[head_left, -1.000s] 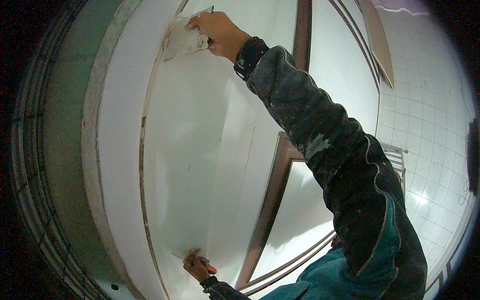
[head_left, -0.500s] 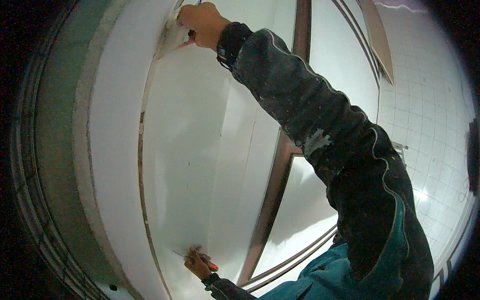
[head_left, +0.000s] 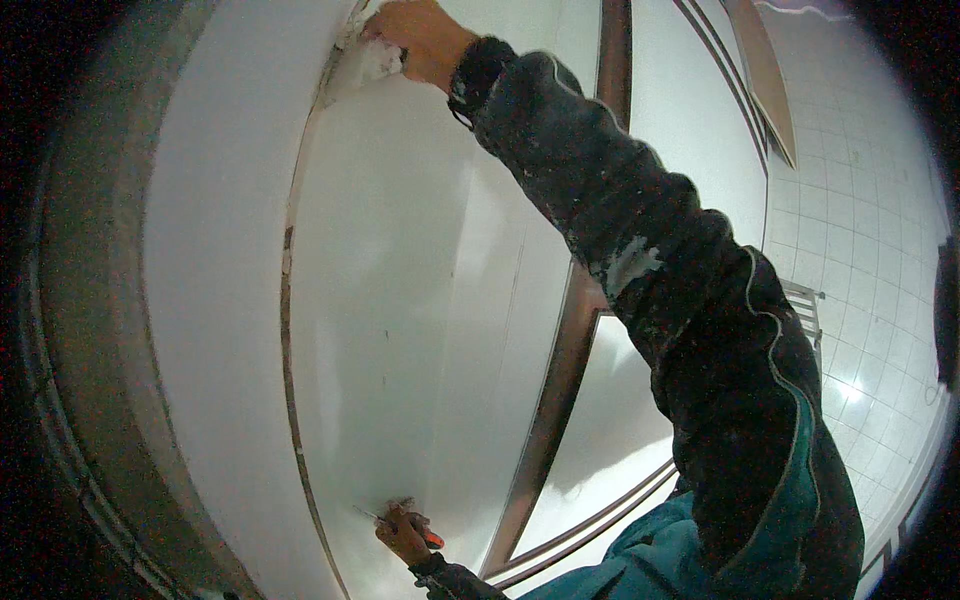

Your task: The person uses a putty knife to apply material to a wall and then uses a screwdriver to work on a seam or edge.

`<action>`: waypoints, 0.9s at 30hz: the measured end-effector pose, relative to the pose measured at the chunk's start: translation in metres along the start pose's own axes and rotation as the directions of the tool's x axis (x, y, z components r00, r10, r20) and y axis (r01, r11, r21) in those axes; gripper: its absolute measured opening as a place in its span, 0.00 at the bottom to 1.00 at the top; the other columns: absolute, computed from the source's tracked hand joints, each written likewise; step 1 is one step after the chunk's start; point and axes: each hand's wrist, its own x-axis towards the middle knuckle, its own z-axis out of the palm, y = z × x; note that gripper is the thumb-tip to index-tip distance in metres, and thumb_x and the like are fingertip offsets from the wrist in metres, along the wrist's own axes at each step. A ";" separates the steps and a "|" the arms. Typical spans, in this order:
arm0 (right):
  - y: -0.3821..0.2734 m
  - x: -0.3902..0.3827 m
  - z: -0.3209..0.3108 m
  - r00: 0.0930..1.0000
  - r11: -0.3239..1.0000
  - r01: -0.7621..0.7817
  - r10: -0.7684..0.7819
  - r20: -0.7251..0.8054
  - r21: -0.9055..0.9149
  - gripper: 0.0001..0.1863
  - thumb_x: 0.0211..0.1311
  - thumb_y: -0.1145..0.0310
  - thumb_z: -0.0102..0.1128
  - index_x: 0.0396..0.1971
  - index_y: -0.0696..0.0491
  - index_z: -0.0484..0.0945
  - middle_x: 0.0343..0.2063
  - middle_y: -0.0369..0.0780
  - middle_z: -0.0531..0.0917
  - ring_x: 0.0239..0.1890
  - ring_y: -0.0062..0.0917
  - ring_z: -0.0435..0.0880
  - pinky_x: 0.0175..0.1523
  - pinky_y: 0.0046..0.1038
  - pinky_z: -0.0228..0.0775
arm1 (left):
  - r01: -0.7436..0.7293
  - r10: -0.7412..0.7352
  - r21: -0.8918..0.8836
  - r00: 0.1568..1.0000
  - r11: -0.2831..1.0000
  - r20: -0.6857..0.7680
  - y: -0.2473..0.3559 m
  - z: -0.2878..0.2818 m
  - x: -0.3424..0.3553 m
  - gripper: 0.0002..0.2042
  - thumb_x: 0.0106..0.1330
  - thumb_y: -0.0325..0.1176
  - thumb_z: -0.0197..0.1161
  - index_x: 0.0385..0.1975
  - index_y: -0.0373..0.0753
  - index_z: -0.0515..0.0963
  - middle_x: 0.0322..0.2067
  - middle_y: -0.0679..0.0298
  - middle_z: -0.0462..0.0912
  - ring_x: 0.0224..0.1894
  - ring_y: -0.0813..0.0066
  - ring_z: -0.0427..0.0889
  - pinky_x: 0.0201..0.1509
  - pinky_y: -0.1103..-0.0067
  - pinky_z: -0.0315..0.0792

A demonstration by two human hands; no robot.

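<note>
My right hand (head_left: 425,45), in a dark sleeve spotted with white, reaches to the top of the view, closed on a wide putty knife (head_left: 366,72) smeared with white, its blade against the gap (head_left: 287,300) along the white panel (head_left: 370,260)'s left edge; the handle is mostly hidden. Low in the view my left hand (head_left: 398,530) is closed on an orange-and-black handled scraper (head_left: 433,540) with a thin blade pointing left, near that panel's surface.
A white strip (head_left: 210,300) and a grey-green band (head_left: 95,330) run along the left. Brown frames (head_left: 555,400) border white panes to the right. A beige board (head_left: 762,70), white tiles (head_left: 850,210) and a metal rack (head_left: 805,300) are at the right.
My right hand with the putty knife moved up and left, then slightly back right, staying by the top of the gap. My left hand has barely moved.
</note>
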 end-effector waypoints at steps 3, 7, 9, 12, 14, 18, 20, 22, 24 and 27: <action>-0.008 -0.031 0.005 0.983 0.987 0.137 -0.126 -0.131 0.079 0.30 0.29 0.77 0.70 0.42 0.55 0.77 0.38 0.42 0.81 0.39 0.37 0.81 0.44 0.32 0.73 | -0.031 0.031 -0.002 1.000 1.000 0.003 0.009 -0.003 -0.004 0.14 0.63 0.40 0.61 0.26 0.35 0.73 0.10 0.65 0.71 0.08 0.79 0.66 0.10 0.82 0.61; -0.004 -0.035 0.014 0.997 0.979 0.003 0.013 -0.076 0.206 0.30 0.30 0.73 0.72 0.43 0.54 0.77 0.40 0.45 0.81 0.37 0.38 0.80 0.44 0.31 0.73 | -0.064 0.061 0.058 0.997 0.996 0.049 0.003 -0.003 0.001 0.12 0.64 0.37 0.59 0.31 0.33 0.77 0.10 0.66 0.71 0.08 0.80 0.64 0.10 0.82 0.60; -0.003 -0.032 0.008 0.993 0.987 0.095 -0.085 -0.081 0.131 0.31 0.31 0.72 0.72 0.44 0.54 0.76 0.38 0.45 0.81 0.36 0.39 0.81 0.43 0.31 0.73 | -0.082 0.077 0.109 0.996 0.991 0.053 0.001 -0.005 0.005 0.12 0.64 0.37 0.58 0.32 0.33 0.77 0.10 0.66 0.71 0.08 0.81 0.64 0.10 0.82 0.60; -0.007 -0.036 0.007 0.992 0.957 0.058 -0.022 -0.127 0.286 0.29 0.33 0.73 0.70 0.44 0.53 0.76 0.41 0.43 0.81 0.39 0.37 0.80 0.47 0.33 0.68 | -0.162 0.157 0.031 0.979 0.986 0.133 -0.012 -0.013 0.008 0.14 0.64 0.40 0.58 0.33 0.32 0.77 0.09 0.68 0.69 0.07 0.81 0.63 0.10 0.82 0.58; -0.020 -0.039 0.011 0.989 0.963 0.033 0.006 -0.145 0.267 0.31 0.31 0.75 0.68 0.45 0.49 0.76 0.40 0.40 0.80 0.39 0.36 0.79 0.47 0.34 0.65 | -0.072 0.066 0.088 0.995 0.994 0.071 -0.002 -0.012 0.005 0.17 0.63 0.44 0.59 0.30 0.33 0.76 0.09 0.69 0.67 0.07 0.82 0.61 0.09 0.82 0.57; -0.015 -0.043 0.021 0.976 0.969 0.019 0.036 -0.216 0.246 0.30 0.32 0.77 0.65 0.44 0.47 0.76 0.42 0.35 0.81 0.37 0.35 0.75 0.45 0.33 0.60 | -0.057 0.054 0.103 0.998 0.993 0.034 0.001 -0.003 0.000 0.18 0.63 0.46 0.60 0.26 0.34 0.73 0.08 0.70 0.64 0.07 0.83 0.59 0.10 0.82 0.56; -0.015 -0.047 0.023 0.960 0.953 0.051 0.036 -0.279 0.298 0.28 0.33 0.77 0.64 0.43 0.47 0.77 0.42 0.34 0.81 0.36 0.34 0.73 0.45 0.33 0.59 | 0.004 -0.004 0.075 1.000 0.997 -0.001 0.003 -0.003 -0.003 0.19 0.63 0.47 0.60 0.24 0.35 0.71 0.08 0.70 0.64 0.07 0.83 0.57 0.09 0.82 0.55; -0.021 -0.044 0.022 0.985 0.961 -0.015 0.062 -0.161 0.276 0.24 0.38 0.76 0.63 0.43 0.48 0.77 0.41 0.36 0.81 0.35 0.33 0.70 0.45 0.32 0.57 | -0.039 0.043 0.081 0.998 0.996 -0.044 -0.023 -0.020 0.009 0.18 0.62 0.48 0.61 0.26 0.37 0.74 0.08 0.70 0.64 0.07 0.83 0.59 0.09 0.82 0.54; -0.018 -0.040 0.019 0.991 0.991 -0.020 0.037 -0.130 0.135 0.25 0.38 0.79 0.61 0.43 0.47 0.78 0.42 0.36 0.80 0.34 0.33 0.71 0.48 0.30 0.57 | -0.082 0.089 0.083 0.993 0.993 -0.082 -0.035 -0.021 0.020 0.18 0.61 0.50 0.61 0.28 0.38 0.77 0.07 0.71 0.63 0.07 0.83 0.60 0.10 0.82 0.54; -0.023 -0.029 0.007 0.996 0.999 -0.040 0.040 -0.083 0.003 0.25 0.39 0.81 0.60 0.43 0.47 0.79 0.40 0.36 0.80 0.33 0.32 0.71 0.48 0.28 0.58 | -0.074 0.085 0.077 0.987 0.994 -0.136 -0.030 -0.018 0.019 0.17 0.62 0.44 0.61 0.24 0.35 0.71 0.10 0.68 0.67 0.07 0.84 0.59 0.08 0.82 0.54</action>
